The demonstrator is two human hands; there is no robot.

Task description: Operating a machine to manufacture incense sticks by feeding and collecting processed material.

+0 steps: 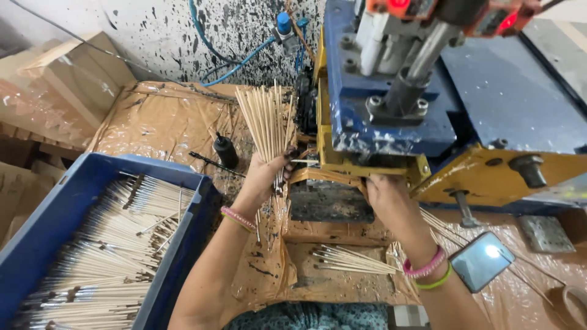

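Head view: blue crate (36,244), left

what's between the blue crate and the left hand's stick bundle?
Head view: a small black bottle and a thin dark rod on brown sheeting, between blue crate and stick bundle.

Blue crate (43,238), black-spattered wall (159,36), blue-and-yellow machine (391,122).

We're in a small workshop here: a blue-and-yellow press machine (428,104) looms just above the hands, its air hoses (235,64) running up an ink-spattered wall (171,30). Left of the grip sits a blue crate (43,238) of sticks, on a tape-wrapped bench (165,119).
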